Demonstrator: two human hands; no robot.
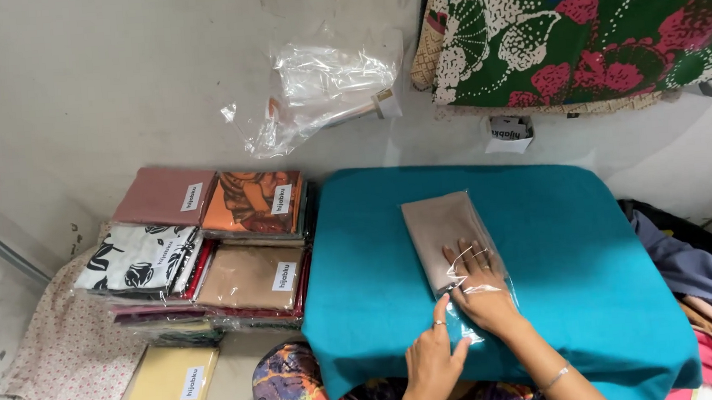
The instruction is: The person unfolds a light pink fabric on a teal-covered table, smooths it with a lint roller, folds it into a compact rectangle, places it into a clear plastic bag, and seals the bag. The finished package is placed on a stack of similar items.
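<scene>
A folded beige cloth lies on the teal-covered bench, partway inside a clear plastic sleeve. The right hand rests flat and open on it, fingers spread, seemingly under the film (the glare makes that hard to tell). The left hand pinches the sleeve's near edge between thumb and fingers. Just beside the bench on the floor stand stacks of bagged cloths, with a yellow packet lying apart in front. Loose plastic bags lie farther back, near a green floral fabric.
</scene>
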